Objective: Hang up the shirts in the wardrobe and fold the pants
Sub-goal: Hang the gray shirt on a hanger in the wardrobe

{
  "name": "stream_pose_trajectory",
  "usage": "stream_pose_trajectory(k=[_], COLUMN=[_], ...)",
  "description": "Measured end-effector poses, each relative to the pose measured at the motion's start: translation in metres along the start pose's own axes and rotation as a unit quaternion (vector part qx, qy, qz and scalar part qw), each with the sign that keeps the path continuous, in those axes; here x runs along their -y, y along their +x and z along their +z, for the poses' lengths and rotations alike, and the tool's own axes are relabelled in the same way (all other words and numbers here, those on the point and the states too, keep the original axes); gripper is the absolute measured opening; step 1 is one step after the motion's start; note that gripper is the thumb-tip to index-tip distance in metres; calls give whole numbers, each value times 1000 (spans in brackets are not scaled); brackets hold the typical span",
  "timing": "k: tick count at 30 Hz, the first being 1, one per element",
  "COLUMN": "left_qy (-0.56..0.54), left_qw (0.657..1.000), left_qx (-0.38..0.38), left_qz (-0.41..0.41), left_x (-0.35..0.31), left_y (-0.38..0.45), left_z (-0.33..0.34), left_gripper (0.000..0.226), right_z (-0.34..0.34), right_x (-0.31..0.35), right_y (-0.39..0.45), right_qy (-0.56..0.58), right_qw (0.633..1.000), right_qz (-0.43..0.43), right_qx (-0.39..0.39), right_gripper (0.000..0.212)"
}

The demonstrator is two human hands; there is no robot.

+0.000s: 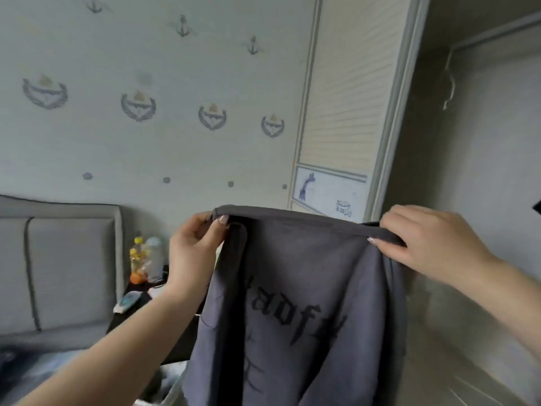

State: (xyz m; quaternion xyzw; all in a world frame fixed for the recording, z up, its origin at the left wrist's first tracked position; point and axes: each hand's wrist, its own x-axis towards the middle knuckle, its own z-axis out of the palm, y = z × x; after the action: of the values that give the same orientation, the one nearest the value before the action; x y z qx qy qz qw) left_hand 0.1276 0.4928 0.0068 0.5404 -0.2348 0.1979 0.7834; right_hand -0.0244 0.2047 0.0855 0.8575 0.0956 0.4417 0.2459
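Fingers of left hand [194, 247] pinch shirt [295, 303] top edge | right hand [424, 241] grips other end | wardrobe [345, 112] far right

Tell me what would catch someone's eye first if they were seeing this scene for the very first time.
First, the dark grey shirt with black gothic lettering, held up in the lower middle, the left hand and right hand each pinching its top edge. Behind it, left, is wallpaper with anchors and crests; to the right stands the open wardrobe.
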Motion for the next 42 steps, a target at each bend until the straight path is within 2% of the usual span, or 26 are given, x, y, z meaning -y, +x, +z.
stream_pose_trajectory(k=[4, 6, 9, 11, 14, 19, 22, 26, 32, 34, 37, 42], left_qy=[-129, -181, -238, -265, -286, -332, -370, -394, -422, -418, -422, -415], left_qw=[991, 982, 968, 959, 946, 922, 899, 873, 831, 835, 843, 850], left_qx=[25, 34, 49, 72, 101, 134, 171, 218, 285, 293, 291, 294], left_qz=[-24, -34, -60, -77, -110, -149, -158, -189, -222, -204, -163, -138], left_x=[18, 23, 22, 21, 25, 37, 51, 71, 89, 93, 100, 113], left_y=[7, 13, 21, 24, 31, 47, 63, 94, 153, 173, 200, 228], left_z=[110, 160, 231, 272, 325, 394, 435, 484, 544, 564, 590, 621], left_gripper=[19, 15, 11, 13, 15, 17, 21, 29, 50, 50, 36, 34], right_z=[-12, -19, -23, -25, -22, -16, -6, 17, 58, 72, 89, 106], right_x=[-75, -106, -146, -165, -186, -218, -243, -282, -342, -363, -394, -444], right_y=[-31, -45, -64, -73, -81, -82, -77, -55, -8, 3, 11, 36], right_qy=[-64, -84, -97, -114, -115, -126, -162, -165, -144, -166, -154, -4], right_qw=[998, 996, 989, 979, 968, 965, 949, 916, 897, 887, 871, 815], right_qz=[-1, -3, -60, -107, -144, -131, -119, -2, 66, 81, 135, 322], right_qx=[16, 41, 96, 131, 168, 188, 242, 365, 412, 423, 447, 481], right_gripper=[38, 42, 41, 36, 16, 35, 33, 40, 49, 49, 49, 49])
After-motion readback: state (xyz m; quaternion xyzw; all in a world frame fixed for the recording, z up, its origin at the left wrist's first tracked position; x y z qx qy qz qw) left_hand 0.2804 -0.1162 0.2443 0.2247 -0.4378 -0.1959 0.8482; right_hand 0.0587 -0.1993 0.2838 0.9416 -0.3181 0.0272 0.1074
